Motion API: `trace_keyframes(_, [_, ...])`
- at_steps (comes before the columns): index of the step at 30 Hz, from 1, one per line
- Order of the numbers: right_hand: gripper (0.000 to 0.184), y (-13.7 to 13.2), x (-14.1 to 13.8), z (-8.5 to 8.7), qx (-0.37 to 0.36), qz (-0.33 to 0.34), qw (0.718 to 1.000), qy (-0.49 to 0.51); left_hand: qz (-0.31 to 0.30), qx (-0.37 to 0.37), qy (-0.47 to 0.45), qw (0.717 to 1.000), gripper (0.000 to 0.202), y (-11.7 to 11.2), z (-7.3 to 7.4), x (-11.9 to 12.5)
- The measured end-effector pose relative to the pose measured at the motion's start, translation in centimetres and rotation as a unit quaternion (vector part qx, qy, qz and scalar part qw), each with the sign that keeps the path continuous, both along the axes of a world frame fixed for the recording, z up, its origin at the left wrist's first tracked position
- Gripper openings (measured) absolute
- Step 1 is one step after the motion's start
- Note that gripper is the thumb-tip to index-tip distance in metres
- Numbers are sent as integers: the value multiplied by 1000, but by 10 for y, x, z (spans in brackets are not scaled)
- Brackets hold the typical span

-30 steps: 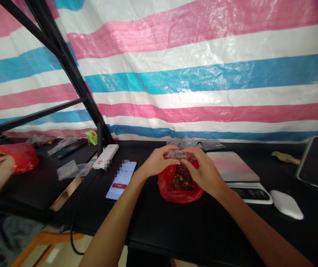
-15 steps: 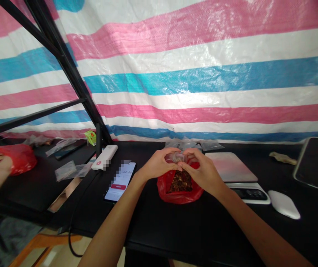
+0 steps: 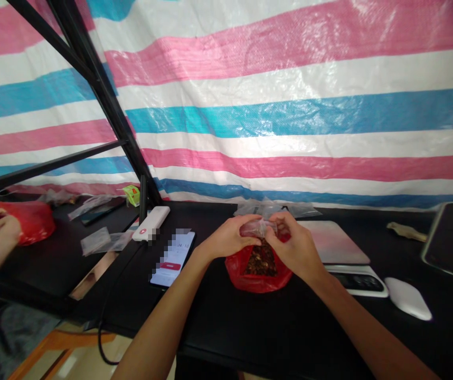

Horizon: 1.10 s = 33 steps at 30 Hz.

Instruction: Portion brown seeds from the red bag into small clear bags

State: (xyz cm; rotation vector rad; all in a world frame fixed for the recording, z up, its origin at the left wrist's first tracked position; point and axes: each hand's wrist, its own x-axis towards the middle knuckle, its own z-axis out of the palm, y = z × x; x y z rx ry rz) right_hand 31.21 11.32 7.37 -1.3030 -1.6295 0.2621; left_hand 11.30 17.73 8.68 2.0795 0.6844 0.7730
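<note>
On the black tabletop point(image 3: 226, 327), a soft red bag point(image 3: 235, 273) is lying open around dark bits point(image 3: 261, 262). Just above its far side, the left hand point(image 3: 234, 236) and right hand point(image 3: 296, 247) are gripping a clear bag point(image 3: 255, 229); it is probably handling as light, limp and slippery, best taken by its edges. A phone point(image 3: 173, 261) is lying left; a scale point(image 3: 358, 281) is crowding the right wrist. Farther, other clear bags point(image 3: 302, 210) are lying beneath striped sheeting point(image 3: 290, 119).
</note>
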Motion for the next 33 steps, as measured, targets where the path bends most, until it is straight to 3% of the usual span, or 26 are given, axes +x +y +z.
trace_keyframes(6, [21, -1, -3, 4, 44, 48, 997, -38, 23, 56, 25, 998, 59, -4, 9, 1])
trace_keyframes(10, [30, -2, -2, 5, 66, 101, 991, -54, 54, 66, 19, 996, 45, -5, 10, 0])
trace_keyframes(17, [22, 0, 6, -1, 66, 31, 996, -58, 3, 45, 9, 999, 54, -12, 11, 5])
trace_keyframes(21, [25, -1, 3, 2, 66, 73, 993, -69, 4, 69, -1, 998, 64, -12, 12, 7])
trace_keyframes(27, [21, -1, 2, 1, 97, 97, 989, -63, 38, 112, 39, 992, 35, -8, 11, 5])
trace_keyframes(33, [28, 0, 10, -2, 14, 27, 999, -11, 21, 72, 40, 996, 41, -13, 10, 7])
